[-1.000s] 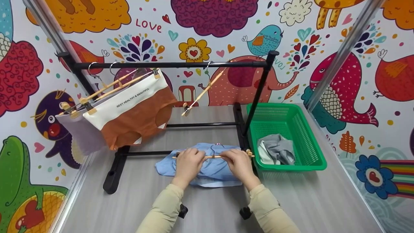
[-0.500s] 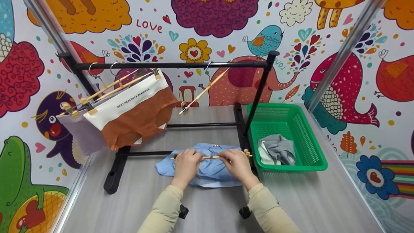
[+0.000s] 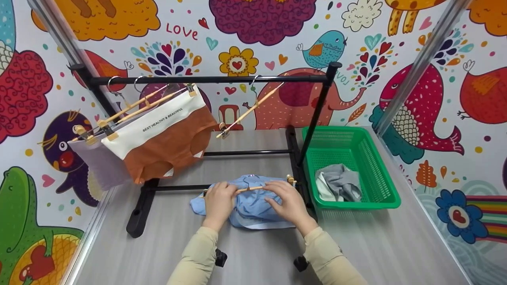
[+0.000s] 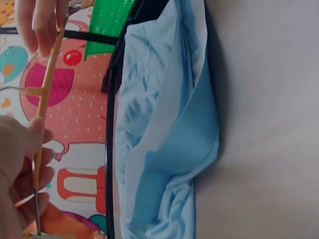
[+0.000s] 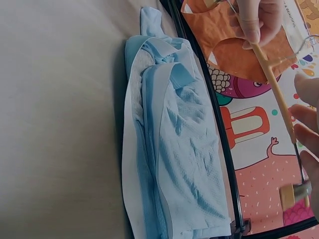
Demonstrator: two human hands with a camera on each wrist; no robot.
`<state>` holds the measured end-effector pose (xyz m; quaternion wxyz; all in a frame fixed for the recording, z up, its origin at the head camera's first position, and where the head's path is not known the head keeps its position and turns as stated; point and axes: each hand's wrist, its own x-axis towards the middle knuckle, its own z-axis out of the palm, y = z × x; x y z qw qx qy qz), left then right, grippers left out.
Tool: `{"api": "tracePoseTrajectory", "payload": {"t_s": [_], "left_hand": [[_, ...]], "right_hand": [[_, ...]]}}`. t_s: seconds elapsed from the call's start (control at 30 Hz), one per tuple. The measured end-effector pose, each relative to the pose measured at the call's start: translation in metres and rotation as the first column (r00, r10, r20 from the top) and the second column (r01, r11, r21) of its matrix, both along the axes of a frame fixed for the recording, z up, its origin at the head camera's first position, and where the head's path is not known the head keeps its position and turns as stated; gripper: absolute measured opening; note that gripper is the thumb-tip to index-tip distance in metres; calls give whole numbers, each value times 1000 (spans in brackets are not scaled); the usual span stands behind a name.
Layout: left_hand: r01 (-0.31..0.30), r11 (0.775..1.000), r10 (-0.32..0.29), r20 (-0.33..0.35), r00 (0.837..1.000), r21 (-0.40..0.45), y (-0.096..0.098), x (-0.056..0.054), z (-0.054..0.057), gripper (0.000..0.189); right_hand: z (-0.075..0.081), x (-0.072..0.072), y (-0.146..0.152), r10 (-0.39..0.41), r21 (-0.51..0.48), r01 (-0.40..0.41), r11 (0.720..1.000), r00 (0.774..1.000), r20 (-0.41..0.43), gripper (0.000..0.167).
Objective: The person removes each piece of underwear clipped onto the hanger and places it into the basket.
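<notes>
A wooden clip hanger is held above a crumpled light-blue pair of underpants lying on the table. My left hand grips the hanger's bar left of its hook, thumb against fingers, as the left wrist view also shows. Over the bar's right part is my right hand, its fingers spread and the thumb away from the wood. The right wrist view shows the bar running past those loose fingers to a clip. The blue underpants' folded waistband faces me.
A black garment rack stands over the table. Orange-and-white underpants and a lilac garment hang at its left; a bare hanger hangs further right. At the right is a green basket with grey and white cloth.
The hanger in my hands has shifted left, its right end tilting up. My left hand moved left with it; the right hand's thumb has come off the bar. The bare hanger has swung slightly.
</notes>
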<state>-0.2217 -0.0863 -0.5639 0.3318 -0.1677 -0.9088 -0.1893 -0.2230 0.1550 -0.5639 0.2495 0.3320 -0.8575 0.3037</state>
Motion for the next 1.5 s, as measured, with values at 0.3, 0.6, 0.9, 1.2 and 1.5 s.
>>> {"api": "tracePoseTrajectory", "payload": {"t_s": [0.3, 0.6, 0.9, 1.2, 1.5], "left_hand": [[-99, 994, 95, 82, 992, 38, -16, 5, -1, 10], [-153, 982, 136, 147, 980, 111, -25, 14, -8, 8], [-189, 971, 154, 218, 964, 149, -31, 23, -11, 7], [-203, 963, 159, 232, 959, 177, -38, 27, -17, 8], [-227, 957, 182, 235, 955, 179, -42, 30, -23, 7]], "right_hand": [[-8, 3, 1, 56, -14, -56, 998, 998, 17, 34], [-24, 9, 3, -36, 94, 20, 995, 984, 177, 41], [-35, 10, 2, -98, 209, 35, 977, 949, 301, 54], [-41, 11, -1, -130, 294, 11, 956, 913, 386, 73], [-52, 11, 1, -162, 360, -12, 933, 879, 449, 85]]}}
